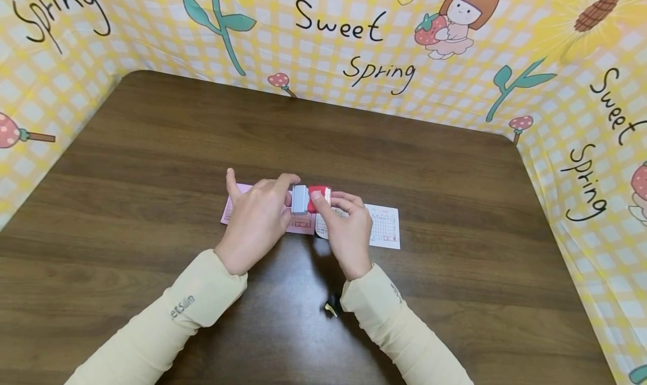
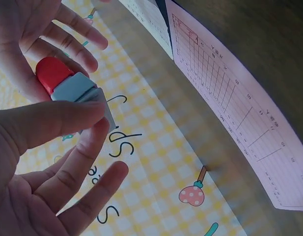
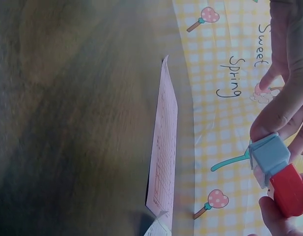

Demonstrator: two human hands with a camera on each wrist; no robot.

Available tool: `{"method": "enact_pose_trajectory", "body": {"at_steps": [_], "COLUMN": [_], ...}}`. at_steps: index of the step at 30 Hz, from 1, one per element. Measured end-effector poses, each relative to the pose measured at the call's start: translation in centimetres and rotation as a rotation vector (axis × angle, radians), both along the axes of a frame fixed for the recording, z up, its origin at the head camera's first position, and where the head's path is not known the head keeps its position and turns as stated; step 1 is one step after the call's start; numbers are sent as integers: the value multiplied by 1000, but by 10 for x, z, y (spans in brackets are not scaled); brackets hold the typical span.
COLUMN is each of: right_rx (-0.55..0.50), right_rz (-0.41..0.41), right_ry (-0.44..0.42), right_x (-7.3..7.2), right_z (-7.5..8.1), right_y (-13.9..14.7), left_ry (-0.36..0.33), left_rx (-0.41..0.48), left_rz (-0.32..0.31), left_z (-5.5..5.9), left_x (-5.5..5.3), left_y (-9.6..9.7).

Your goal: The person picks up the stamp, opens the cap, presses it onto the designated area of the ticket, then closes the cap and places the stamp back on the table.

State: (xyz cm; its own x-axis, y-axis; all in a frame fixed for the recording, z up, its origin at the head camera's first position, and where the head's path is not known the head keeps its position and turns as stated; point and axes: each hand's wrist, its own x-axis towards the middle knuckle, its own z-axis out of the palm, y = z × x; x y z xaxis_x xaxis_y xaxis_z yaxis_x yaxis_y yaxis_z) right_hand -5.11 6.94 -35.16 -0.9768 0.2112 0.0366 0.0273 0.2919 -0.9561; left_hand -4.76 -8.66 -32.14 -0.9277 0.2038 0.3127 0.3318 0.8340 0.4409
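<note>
A hand stamp with a red body and a grey-blue cap is held sideways between the two hands, above the papers. My right hand grips the red body, thumb on its near side. From the other end, my left hand pinches the cap between thumb and finger, as the left wrist view shows at the cap. Under the left hand lies a pink printed slip. Beneath the right lies a white printed slip with a small red mark; the hands cover parts of both.
A small dark object with a shiny yellowish part lies by the right sleeve. The brown wooden table is bordered at the back and sides by a yellow checked cloth with printed drawings and words.
</note>
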Motion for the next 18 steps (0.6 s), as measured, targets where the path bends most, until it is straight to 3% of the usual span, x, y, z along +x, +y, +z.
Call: {"method": "enact_pose_trajectory", "body": {"at_steps": [5, 10, 18], "right_rx": [-38, -50, -70], "right_rz": [-1, -15, -29], "right_ry": [14, 28, 37], "right_x": [2, 3, 4], "right_z": [0, -1, -2], "right_y": [0, -1, -1], "left_ry": [15, -30, -79], "left_rx": [-24, -60, -59], "left_rz": [47, 105, 113], "left_z": [0, 3, 5], "left_x": [1, 1, 2], "left_y": [1, 2, 3]}}
